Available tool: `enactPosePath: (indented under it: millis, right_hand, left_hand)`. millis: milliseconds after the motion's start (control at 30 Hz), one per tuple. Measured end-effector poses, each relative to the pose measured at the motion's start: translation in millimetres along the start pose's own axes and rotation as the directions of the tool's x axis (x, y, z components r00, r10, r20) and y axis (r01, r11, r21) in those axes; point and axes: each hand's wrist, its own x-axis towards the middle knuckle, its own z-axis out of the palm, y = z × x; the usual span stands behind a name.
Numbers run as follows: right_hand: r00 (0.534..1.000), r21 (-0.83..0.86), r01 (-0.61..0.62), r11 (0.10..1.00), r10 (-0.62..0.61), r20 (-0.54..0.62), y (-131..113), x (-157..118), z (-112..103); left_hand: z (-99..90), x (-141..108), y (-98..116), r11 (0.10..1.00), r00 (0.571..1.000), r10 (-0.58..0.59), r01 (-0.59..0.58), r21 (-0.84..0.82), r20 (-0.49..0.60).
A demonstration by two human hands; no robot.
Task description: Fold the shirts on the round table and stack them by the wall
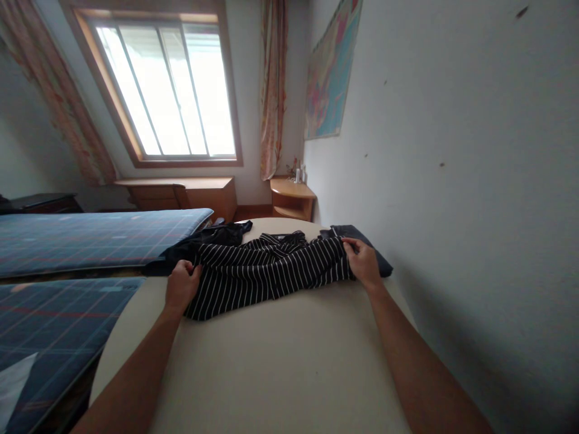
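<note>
A black shirt with thin white stripes (266, 271) lies partly folded across the far half of a cream round table (280, 361). Its collar, with a small label, points toward the window. My left hand (181, 283) pinches the shirt's left edge. At the opposite edge, my right hand (362, 260) grips the cloth between thumb and fingers. The fabric between both hands is slightly wrinkled, and its lower left corner hangs nearer to me.
Dark clothing (226, 234) lies behind my left hand, over the table's edge. A folded dark garment (382, 259) sits beside the wall at right. Blue plaid mattresses (90, 238) stand at left. Beyond are a wooden desk (208, 190) and a corner shelf (294, 190).
</note>
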Motion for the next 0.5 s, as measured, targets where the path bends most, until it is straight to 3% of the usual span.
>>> enactPosePath:
  millis: [300,500]
  right_hand:
    - [0.986,0.065,0.134,0.989,-0.14,0.095,6.5,-3.9,6.8]
    - [0.996,0.041,0.085,0.996,-0.086,0.026,7.6,-1.0,-0.8]
  left_hand:
    - [4.1,-4.2,14.3,0.956,0.983,0.185,-0.184,-0.23,-0.017]
    - [0.3,-8.4,20.3,0.938,0.966,0.257,-0.254,-0.237,-0.02]
